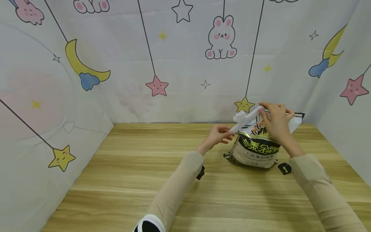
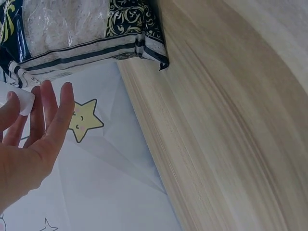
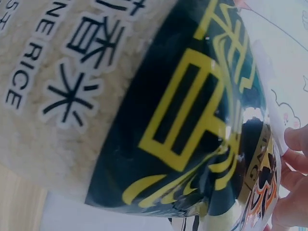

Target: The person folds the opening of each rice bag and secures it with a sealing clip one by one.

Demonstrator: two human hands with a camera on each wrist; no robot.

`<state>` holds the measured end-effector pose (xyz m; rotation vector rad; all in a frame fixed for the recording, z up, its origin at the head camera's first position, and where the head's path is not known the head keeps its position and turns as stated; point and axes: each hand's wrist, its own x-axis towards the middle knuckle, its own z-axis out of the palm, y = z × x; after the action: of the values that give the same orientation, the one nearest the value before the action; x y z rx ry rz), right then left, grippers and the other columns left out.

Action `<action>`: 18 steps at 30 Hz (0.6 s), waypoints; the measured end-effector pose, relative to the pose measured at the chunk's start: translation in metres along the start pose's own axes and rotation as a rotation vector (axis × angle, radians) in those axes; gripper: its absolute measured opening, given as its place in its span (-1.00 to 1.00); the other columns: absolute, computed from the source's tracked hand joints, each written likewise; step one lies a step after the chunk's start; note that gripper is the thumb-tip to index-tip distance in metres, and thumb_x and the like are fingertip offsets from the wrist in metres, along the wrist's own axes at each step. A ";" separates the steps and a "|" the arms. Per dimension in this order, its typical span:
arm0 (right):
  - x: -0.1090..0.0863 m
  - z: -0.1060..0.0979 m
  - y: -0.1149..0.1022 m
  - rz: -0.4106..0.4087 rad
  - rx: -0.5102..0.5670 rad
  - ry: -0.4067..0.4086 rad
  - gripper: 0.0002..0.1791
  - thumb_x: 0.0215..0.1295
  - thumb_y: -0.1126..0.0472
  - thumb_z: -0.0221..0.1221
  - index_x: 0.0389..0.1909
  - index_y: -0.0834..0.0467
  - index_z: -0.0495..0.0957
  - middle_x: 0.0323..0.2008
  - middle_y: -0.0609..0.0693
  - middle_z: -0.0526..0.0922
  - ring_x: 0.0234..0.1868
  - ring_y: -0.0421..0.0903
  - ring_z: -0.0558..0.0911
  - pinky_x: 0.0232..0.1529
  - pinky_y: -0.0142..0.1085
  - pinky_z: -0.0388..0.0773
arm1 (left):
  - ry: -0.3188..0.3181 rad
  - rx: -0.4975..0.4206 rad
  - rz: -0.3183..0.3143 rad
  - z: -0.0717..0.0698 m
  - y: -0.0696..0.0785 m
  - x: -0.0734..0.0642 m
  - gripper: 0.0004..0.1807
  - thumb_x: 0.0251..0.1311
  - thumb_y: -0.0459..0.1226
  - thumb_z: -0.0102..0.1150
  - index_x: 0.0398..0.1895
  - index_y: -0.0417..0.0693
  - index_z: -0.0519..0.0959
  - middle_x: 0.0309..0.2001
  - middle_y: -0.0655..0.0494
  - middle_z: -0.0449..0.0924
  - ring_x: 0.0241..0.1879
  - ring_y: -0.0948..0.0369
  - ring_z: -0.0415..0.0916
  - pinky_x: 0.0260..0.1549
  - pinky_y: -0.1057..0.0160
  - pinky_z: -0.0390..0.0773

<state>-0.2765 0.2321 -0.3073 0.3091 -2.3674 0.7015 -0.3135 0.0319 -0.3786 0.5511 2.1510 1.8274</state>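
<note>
A bag of rice (image 1: pixel 259 151) stands upright on the right side of the wooden table, with a dark band and yellow lettering across its front. Along its upper left edge runs a slanted white plastic strip (image 1: pixel 247 118), which looks like a sealing clip. My left hand (image 1: pixel 216 136) pinches the strip's lower end between thumb and fingers; the left wrist view shows that white end (image 2: pixel 26 100). At the bag's top, my right hand (image 1: pixel 277 123) grips the strip's upper end and the gathered film. In the right wrist view the rice bag (image 3: pixel 62 110) hides part of that hand.
The wooden table (image 1: pixel 139 167) meets a white printed curtain (image 1: pixel 185 103) behind the bag, and more curtain hangs at both sides. Small black devices (image 1: pixel 285 168) sit by the cuffs of both sleeves.
</note>
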 end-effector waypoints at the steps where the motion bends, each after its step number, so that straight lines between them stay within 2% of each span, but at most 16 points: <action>1: 0.001 -0.001 -0.001 0.013 0.003 -0.009 -0.67 0.31 0.18 -0.03 0.01 0.26 0.44 -0.01 0.29 0.49 -0.08 0.22 0.30 0.06 0.18 -0.20 | 0.010 0.001 -0.004 0.000 0.000 0.000 -0.71 0.17 -0.37 0.04 -0.06 -0.34 0.49 -0.10 -0.37 0.52 -0.23 -0.07 0.59 -0.36 0.11 0.62; 5: 0.003 -0.001 -0.001 0.044 0.019 -0.025 -0.66 0.31 0.15 -0.04 -0.02 0.29 0.45 -0.03 0.30 0.50 -0.10 0.21 0.29 0.06 0.17 -0.20 | 0.047 0.012 -0.018 0.002 0.001 0.000 -0.71 0.15 -0.35 0.07 -0.08 -0.32 0.51 -0.11 -0.33 0.53 -0.18 -0.13 0.56 -0.40 0.10 0.62; 11: 0.004 0.000 0.000 0.059 0.028 -0.018 -0.67 0.29 0.15 -0.02 -0.11 0.33 0.48 -0.09 0.32 0.53 -0.17 0.20 0.30 0.06 0.18 -0.21 | 0.082 -0.019 -0.037 0.005 -0.001 0.002 -0.72 0.15 -0.35 0.08 -0.08 -0.31 0.52 -0.11 -0.35 0.53 -0.25 -0.10 0.59 -0.41 0.06 0.61; 18: 0.006 0.003 -0.001 0.071 0.032 0.013 -0.66 0.26 0.15 -0.02 -0.17 0.36 0.49 -0.18 0.34 0.55 -0.21 0.22 0.29 0.09 0.18 -0.24 | 0.160 -0.067 -0.068 0.009 0.000 0.001 -0.74 0.12 -0.36 0.11 -0.11 -0.27 0.55 -0.16 -0.27 0.58 -0.42 0.07 0.64 -0.54 0.21 0.62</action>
<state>-0.2817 0.2296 -0.3051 0.2341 -2.3660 0.7732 -0.3110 0.0401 -0.3802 0.3227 2.1698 1.9576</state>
